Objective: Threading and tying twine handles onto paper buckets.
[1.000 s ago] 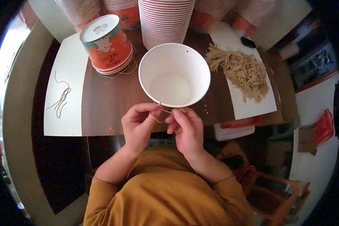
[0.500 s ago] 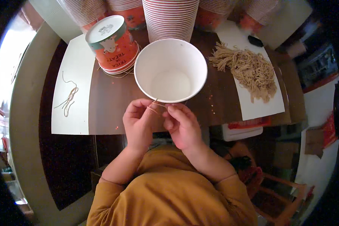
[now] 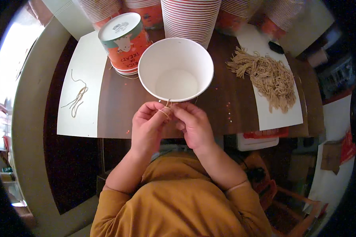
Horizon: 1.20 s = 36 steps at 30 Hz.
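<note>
A white-lined paper bucket (image 3: 176, 55) stands mouth up in front of me, tipped toward my view. Just below its near rim, a thin tan string (image 3: 169, 104) runs between my hands. My left hand (image 3: 147, 125) pinches it, with a loop of it passing around the thumb. Close beside, the fingertips of my right hand (image 3: 194, 123) are pinched on the same string. Two strands rise from the fingers to the rim. Whether the string passes through a hole in the bucket, I cannot tell.
An upside-down orange and green bucket (image 3: 126, 45) stands at the back left. Behind are tall stacks of nested buckets (image 3: 190, 19). Loose strings (image 3: 80, 96) lie on a white sheet at left, and a tangled string bundle (image 3: 271, 79) rests on the right sheet (image 3: 281, 122).
My hands have drawn closer together, and the string between them now stands up in two strands near the rim. The whole view has shifted slightly.
</note>
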Each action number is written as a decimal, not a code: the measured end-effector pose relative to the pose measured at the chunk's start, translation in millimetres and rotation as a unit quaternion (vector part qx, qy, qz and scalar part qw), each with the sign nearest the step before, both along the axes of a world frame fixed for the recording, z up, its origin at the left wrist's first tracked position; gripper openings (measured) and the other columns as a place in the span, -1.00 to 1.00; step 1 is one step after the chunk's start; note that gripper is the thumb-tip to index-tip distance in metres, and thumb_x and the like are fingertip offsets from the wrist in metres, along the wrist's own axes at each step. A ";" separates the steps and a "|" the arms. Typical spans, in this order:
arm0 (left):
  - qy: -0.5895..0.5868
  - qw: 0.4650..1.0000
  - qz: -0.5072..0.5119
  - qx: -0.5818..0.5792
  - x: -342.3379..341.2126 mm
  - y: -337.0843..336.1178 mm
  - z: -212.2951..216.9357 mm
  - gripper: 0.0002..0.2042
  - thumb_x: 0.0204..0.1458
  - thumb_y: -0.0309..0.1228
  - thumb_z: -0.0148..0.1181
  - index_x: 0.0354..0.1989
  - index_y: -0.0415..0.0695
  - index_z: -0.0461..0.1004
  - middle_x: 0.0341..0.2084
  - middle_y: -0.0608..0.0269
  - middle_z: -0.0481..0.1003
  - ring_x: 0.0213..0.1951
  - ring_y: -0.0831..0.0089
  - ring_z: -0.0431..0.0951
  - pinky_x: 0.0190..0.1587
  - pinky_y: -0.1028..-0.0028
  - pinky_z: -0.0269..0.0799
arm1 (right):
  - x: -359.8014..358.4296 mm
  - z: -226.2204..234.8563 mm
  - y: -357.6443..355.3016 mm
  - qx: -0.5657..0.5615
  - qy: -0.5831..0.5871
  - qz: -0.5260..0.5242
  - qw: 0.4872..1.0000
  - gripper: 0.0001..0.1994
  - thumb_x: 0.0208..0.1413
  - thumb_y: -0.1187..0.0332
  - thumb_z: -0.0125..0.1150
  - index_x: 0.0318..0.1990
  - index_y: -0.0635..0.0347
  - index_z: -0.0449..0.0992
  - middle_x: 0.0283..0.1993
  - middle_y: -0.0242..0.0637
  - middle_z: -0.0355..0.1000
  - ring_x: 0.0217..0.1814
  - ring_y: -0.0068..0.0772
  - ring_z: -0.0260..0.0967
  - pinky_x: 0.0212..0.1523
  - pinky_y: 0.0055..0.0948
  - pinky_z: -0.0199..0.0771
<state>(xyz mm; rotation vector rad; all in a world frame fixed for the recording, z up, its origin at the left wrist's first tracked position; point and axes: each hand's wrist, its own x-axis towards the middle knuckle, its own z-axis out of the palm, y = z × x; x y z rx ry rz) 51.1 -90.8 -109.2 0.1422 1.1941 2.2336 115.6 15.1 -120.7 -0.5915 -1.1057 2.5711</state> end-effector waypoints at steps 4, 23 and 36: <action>0.027 0.999 -0.018 -0.012 -6.8 0.0 0.6 -0.93 0.02 -0.60 0.14 -0.35 -0.23 0.38 -0.45 0.26 0.48 -0.42 0.58 0.46 -0.35 0.63 0.38 | -3.3 0.2 -1.6 0.014 0.020 -0.022 0.999 -0.86 0.11 0.40 0.14 -0.20 0.20 0.50 -0.35 -0.48 0.45 -0.47 -0.77 0.23 -0.57 -0.76 0.08; 0.193 0.979 0.035 -0.060 -8.2 -4.8 0.8 -0.90 0.02 -0.60 0.18 -0.31 -0.28 0.42 -0.38 0.21 0.53 -0.35 0.55 0.52 -0.27 0.58 0.47 | 0.0 3.8 -4.7 -0.026 0.029 -0.002 0.999 -0.82 0.08 0.37 0.19 -0.18 0.19 0.56 -0.25 -0.45 0.51 -0.31 -0.70 0.32 -0.34 -0.69 0.23; 0.335 0.941 0.013 -0.052 -14.5 -9.2 -4.8 -0.93 0.04 -0.65 0.12 -0.30 -0.30 0.41 -0.36 0.17 0.52 -0.29 0.48 0.52 -0.19 0.52 0.46 | 0.4 12.6 14.8 -0.028 -0.019 0.119 0.992 -0.85 0.08 0.31 0.11 -0.23 0.09 0.53 -0.36 -0.61 0.43 -0.43 -0.78 0.19 -0.44 -0.73 0.13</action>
